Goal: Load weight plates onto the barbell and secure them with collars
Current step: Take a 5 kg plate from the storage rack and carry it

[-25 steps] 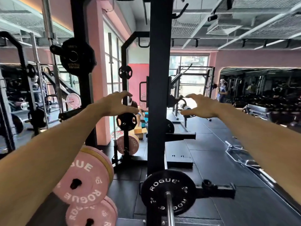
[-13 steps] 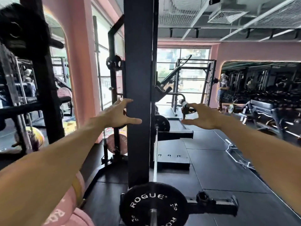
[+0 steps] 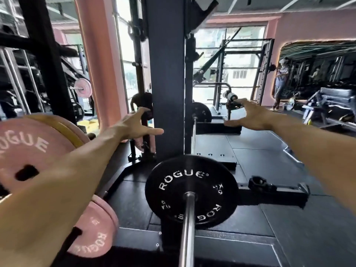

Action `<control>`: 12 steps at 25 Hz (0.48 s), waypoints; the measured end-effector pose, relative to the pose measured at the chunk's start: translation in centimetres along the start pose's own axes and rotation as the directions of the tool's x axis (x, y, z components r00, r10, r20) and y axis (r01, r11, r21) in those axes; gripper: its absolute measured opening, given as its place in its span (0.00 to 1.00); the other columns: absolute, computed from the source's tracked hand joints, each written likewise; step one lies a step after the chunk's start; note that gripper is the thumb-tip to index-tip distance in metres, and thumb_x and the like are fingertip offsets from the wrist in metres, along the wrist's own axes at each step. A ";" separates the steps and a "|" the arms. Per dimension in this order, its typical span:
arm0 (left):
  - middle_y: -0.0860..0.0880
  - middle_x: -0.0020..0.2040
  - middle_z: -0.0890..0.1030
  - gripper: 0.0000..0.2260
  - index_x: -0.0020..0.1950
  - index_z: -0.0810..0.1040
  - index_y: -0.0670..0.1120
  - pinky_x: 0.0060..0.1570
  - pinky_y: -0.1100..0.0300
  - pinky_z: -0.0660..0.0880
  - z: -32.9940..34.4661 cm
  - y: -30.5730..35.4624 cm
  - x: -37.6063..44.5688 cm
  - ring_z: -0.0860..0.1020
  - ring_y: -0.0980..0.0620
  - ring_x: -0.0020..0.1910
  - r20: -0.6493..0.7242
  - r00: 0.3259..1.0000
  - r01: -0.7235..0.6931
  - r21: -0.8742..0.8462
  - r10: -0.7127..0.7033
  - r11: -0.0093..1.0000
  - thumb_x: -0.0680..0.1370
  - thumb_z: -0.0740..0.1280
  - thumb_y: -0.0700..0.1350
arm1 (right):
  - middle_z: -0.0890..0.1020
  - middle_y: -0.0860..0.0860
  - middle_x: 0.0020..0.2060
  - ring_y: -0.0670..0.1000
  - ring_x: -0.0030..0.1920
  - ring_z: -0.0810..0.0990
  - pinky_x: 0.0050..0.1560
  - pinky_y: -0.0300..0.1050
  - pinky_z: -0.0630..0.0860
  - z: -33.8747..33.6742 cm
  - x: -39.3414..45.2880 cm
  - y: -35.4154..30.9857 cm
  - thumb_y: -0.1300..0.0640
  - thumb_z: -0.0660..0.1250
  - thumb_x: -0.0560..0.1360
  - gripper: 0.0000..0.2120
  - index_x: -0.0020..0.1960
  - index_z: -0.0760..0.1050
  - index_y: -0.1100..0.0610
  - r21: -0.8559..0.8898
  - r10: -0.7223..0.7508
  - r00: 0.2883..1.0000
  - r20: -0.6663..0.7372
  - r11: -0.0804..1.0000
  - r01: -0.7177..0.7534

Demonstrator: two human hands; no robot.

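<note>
A black Rogue plate (image 3: 191, 191) sits on the near sleeve of the steel barbell (image 3: 187, 234), which runs away from me past the rack upright (image 3: 167, 78). A second black plate (image 3: 201, 112) is on the bar's far end. A black collar (image 3: 259, 182) rests on the rack's safety arm to the right of the near plate. My left hand (image 3: 134, 126) and my right hand (image 3: 250, 115) are stretched forward above the plate with spread fingers, holding nothing, one on each side of the upright.
Pink Rogue plates (image 3: 28, 151) hang on storage pegs at the left, with a smaller pink plate (image 3: 92, 230) below. More racks and a weight bench (image 3: 331, 101) stand at the right. A person (image 3: 281, 83) stands far back by the mirror. Black rubber floor lies around.
The view has dropped and moved closer to the near plate, which now looks larger. Both hands stay spread in the air and have sunk lower in view, with the pink plates back at the left.
</note>
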State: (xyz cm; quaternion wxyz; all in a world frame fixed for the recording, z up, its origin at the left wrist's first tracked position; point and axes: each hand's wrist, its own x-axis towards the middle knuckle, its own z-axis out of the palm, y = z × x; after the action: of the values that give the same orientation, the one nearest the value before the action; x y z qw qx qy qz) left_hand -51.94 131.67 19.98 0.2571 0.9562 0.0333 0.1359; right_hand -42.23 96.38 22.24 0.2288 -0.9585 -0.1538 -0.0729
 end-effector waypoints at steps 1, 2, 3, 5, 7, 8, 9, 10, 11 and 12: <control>0.48 0.67 0.74 0.44 0.78 0.60 0.51 0.57 0.58 0.68 2.1 -1.5 -0.2 0.71 0.52 0.60 0.010 1.000 0.015 -0.008 -0.015 1.000 0.69 0.75 0.63 | 0.58 0.51 0.78 0.58 0.76 0.61 0.74 0.59 0.60 2.6 -0.3 1.3 0.28 0.71 0.62 0.53 0.79 0.52 0.45 -0.007 0.018 1.000 0.011 1.000 -0.018; 0.51 0.61 0.76 0.41 0.77 0.61 0.50 0.53 0.61 0.68 3.9 -2.6 -0.4 0.70 0.54 0.56 0.017 0.999 0.034 -0.007 -0.034 0.999 0.71 0.75 0.60 | 0.58 0.50 0.78 0.57 0.76 0.61 0.74 0.60 0.59 5.1 -0.5 2.5 0.25 0.70 0.60 0.55 0.79 0.51 0.44 -0.016 0.039 0.999 0.022 0.999 -0.039; 0.56 0.54 0.74 0.36 0.74 0.65 0.51 0.49 0.63 0.67 6.0 -4.0 -0.3 0.69 0.54 0.54 0.026 0.998 0.055 0.010 -0.056 0.998 0.71 0.75 0.59 | 0.58 0.50 0.78 0.57 0.76 0.61 0.74 0.62 0.59 7.7 -0.4 3.7 0.23 0.69 0.58 0.57 0.78 0.51 0.43 -0.031 0.064 0.997 0.030 0.998 -0.063; 0.58 0.51 0.73 0.32 0.66 0.71 0.55 0.49 0.62 0.69 9.9 -6.9 0.1 0.71 0.52 0.55 0.040 0.997 0.059 0.048 -0.061 0.997 0.67 0.76 0.65 | 0.58 0.51 0.78 0.58 0.76 0.61 0.73 0.64 0.59 12.6 -0.1 6.1 0.24 0.69 0.59 0.56 0.78 0.50 0.43 -0.058 0.086 0.995 0.047 0.995 -0.083; 0.52 0.66 0.73 0.50 0.73 0.65 0.55 0.64 0.55 0.70 14.0 -10.4 1.2 0.72 0.49 0.65 0.074 0.993 0.091 0.059 -0.095 0.994 0.56 0.73 0.77 | 0.59 0.53 0.77 0.58 0.75 0.61 0.73 0.62 0.60 17.0 0.4 8.2 0.27 0.71 0.61 0.54 0.78 0.51 0.45 -0.020 0.109 0.992 0.063 0.994 -0.108; 0.50 0.72 0.70 0.57 0.76 0.61 0.55 0.69 0.51 0.67 16.2 -12.1 1.7 0.70 0.47 0.69 0.079 0.990 0.110 0.044 -0.114 0.993 0.53 0.71 0.79 | 0.59 0.53 0.77 0.57 0.75 0.61 0.74 0.60 0.60 19.3 0.5 9.2 0.29 0.72 0.62 0.54 0.78 0.51 0.46 0.053 0.129 0.990 0.058 0.990 -0.132; 0.49 0.74 0.69 0.60 0.78 0.59 0.55 0.71 0.51 0.66 18.2 -13.6 1.9 0.69 0.47 0.71 0.092 0.988 0.125 0.016 -0.126 0.992 0.51 0.72 0.78 | 0.60 0.53 0.76 0.57 0.75 0.62 0.74 0.57 0.61 21.4 0.6 10.1 0.31 0.74 0.61 0.55 0.78 0.52 0.47 0.148 0.151 0.988 0.040 0.977 -0.155; 0.49 0.73 0.69 0.61 0.78 0.59 0.55 0.72 0.51 0.65 20.0 -14.8 2.0 0.69 0.48 0.71 0.104 0.985 0.139 -0.025 -0.136 0.990 0.50 0.73 0.77 | 0.62 0.53 0.76 0.56 0.75 0.63 0.73 0.55 0.62 23.3 0.6 10.8 0.32 0.76 0.60 0.56 0.78 0.53 0.48 0.233 0.177 0.984 0.014 0.957 -0.175; 0.49 0.72 0.70 0.61 0.78 0.59 0.54 0.71 0.52 0.66 21.8 -15.8 2.0 0.70 0.49 0.70 0.104 0.984 0.149 -0.069 -0.142 0.986 0.50 0.75 0.76 | 0.65 0.53 0.74 0.56 0.73 0.65 0.72 0.52 0.65 25.3 1.0 11.6 0.34 0.78 0.59 0.56 0.78 0.55 0.49 0.293 0.209 0.978 -0.010 0.936 -0.197; 0.51 0.70 0.71 0.59 0.77 0.60 0.54 0.70 0.54 0.66 23.6 -16.8 2.0 0.70 0.51 0.69 0.091 0.985 0.155 -0.098 -0.146 0.983 0.52 0.77 0.73 | 0.68 0.52 0.71 0.54 0.71 0.68 0.68 0.49 0.67 27.2 1.2 12.4 0.35 0.80 0.57 0.55 0.76 0.58 0.50 0.327 0.233 0.972 -0.038 0.922 -0.208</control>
State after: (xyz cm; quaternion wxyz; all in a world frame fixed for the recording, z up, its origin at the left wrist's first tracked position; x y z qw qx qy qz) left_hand -43.33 135.13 -7.58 0.3178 0.9409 0.0874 0.0776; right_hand -35.15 98.75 -6.74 0.3940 -0.9162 -0.0460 -0.0570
